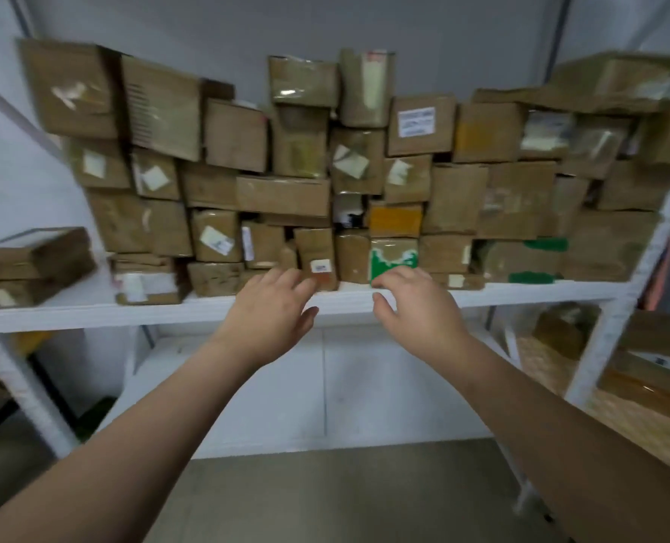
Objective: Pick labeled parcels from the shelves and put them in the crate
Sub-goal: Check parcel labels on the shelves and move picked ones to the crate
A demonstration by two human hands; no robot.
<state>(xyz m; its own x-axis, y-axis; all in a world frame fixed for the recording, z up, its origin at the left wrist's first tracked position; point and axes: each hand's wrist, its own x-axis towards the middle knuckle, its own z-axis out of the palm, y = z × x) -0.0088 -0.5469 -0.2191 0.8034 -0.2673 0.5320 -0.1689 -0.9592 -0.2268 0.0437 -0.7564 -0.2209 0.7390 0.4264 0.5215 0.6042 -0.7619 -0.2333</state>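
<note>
Reaching hands: left hand (274, 307) and right hand (419, 307) stretch to the near edge of the white shelf (90, 307), side by side, not touching.
Left fingers: spread wide, holding nothing, tips at the small labeled parcel (319, 264); contact unclear.
Right fingers: loosely bent, thumb apart, gripping nothing, tips at the foot of the green-taped parcel (394, 254).
Parcels: both stand in the front row of a brown stack (286, 194) filling the shelf to the far wall.

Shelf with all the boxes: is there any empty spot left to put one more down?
A bare patch of white shelf lies between the two flat boxes at the far left and the big pile. A thin strip runs along the front edge, right of the right hand. Everywhere else is packed tight.
</note>
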